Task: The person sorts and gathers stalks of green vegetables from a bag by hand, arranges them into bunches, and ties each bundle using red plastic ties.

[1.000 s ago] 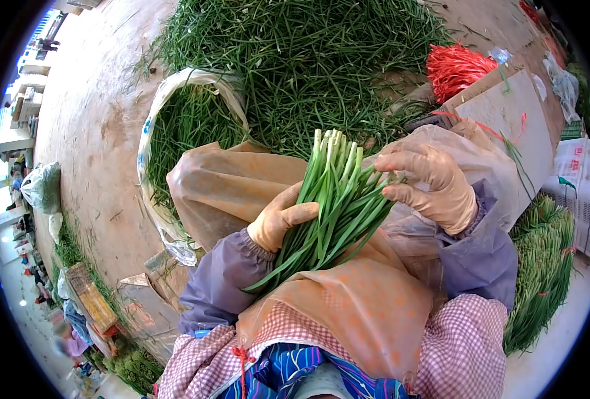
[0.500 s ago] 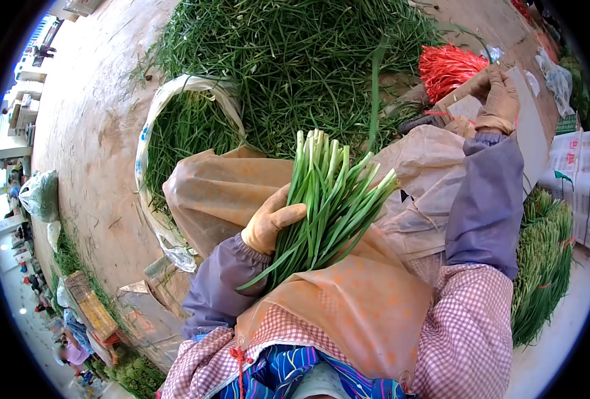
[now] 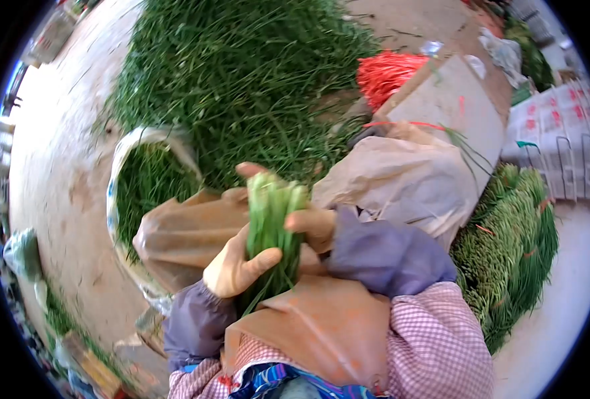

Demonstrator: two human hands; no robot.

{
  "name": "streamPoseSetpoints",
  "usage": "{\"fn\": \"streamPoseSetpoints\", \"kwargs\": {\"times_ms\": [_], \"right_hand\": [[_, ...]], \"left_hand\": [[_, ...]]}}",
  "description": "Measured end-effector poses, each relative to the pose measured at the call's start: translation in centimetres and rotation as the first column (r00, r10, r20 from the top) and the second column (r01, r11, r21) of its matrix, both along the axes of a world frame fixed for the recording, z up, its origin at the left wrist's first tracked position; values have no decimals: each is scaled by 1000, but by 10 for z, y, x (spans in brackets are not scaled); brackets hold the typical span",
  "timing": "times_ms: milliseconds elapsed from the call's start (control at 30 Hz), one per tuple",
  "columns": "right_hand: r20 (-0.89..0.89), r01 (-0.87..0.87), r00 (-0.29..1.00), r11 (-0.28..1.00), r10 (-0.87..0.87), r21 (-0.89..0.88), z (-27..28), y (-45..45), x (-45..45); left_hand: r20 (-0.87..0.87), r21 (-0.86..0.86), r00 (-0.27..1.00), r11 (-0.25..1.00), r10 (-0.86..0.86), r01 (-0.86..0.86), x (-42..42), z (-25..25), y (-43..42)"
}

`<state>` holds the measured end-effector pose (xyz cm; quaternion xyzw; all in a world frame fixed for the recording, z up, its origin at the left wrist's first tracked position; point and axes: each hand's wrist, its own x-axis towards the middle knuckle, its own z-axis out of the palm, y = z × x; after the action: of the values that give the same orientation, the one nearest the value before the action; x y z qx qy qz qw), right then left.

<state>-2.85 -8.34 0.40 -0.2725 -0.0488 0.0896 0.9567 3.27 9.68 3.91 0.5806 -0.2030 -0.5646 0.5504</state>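
A bunch of green stalks (image 3: 268,229) stands upright over my lap, its pale cut ends at the top. My left hand (image 3: 236,266), in a tan glove, is wrapped round its lower left side with the thumb across the front. My right hand (image 3: 315,226), gloved too, grips the bunch from the right, its thumb in front and some fingers showing behind the stalks. Both hands are slightly blurred. A tan apron (image 3: 321,319) covers my lap below the bunch.
Loose green stalks (image 3: 241,86) form a big pile ahead. A white plastic bag (image 3: 114,193) of stalks stands at the left. Red ties (image 3: 388,76) lie by a pale board (image 3: 451,100). Tied bundles (image 3: 508,246) are stacked at right, near white crates (image 3: 554,133).
My right hand has come back from the board beside the red ties to the bunch. The stalks, fanned out before, are now gathered tighter and upright. The view has shifted right.
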Motion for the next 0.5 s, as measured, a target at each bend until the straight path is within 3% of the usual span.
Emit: {"fn": "streamPoseSetpoints", "kwargs": {"times_ms": [67, 133, 233, 333, 367, 400, 433, 500], "right_hand": [[-48, -2, 999, 1000, 1, -31, 10, 7, 9], [-122, -46, 991, 998, 52, 50, 21, 14, 12], [-218, 123, 967, 991, -131, -52, 37, 12, 15], [-155, 323, 931, 944, -331, -71, 73, -22, 22], [-82, 392, 904, 890, -419, -232, 93, -49, 24], [24, 407, 899, 815, -437, -412, 114, -81, 17], [156, 480, 873, 759, -462, -439, 129, -118, 17], [174, 513, 830, 602, -530, -612, 183, -208, -20]], "left_hand": [[-224, -11, 974, 1000, -19, 17, 5, 9, 5], [-216, -56, 976, 998, -31, 19, 13, 10, 5], [-300, -82, 952, 993, 59, -87, 7, 1, 2], [-211, -161, 954, 970, -215, 183, 17, 11, -23], [-236, -180, 945, 965, -229, 189, 11, 19, -34], [-118, -112, 946, 951, -302, 289, 12, 31, -41], [-109, -114, 940, 944, -323, 311, 8, 27, -43], [3, -157, 890, 878, -457, 452, 9, 3, -50]]}}
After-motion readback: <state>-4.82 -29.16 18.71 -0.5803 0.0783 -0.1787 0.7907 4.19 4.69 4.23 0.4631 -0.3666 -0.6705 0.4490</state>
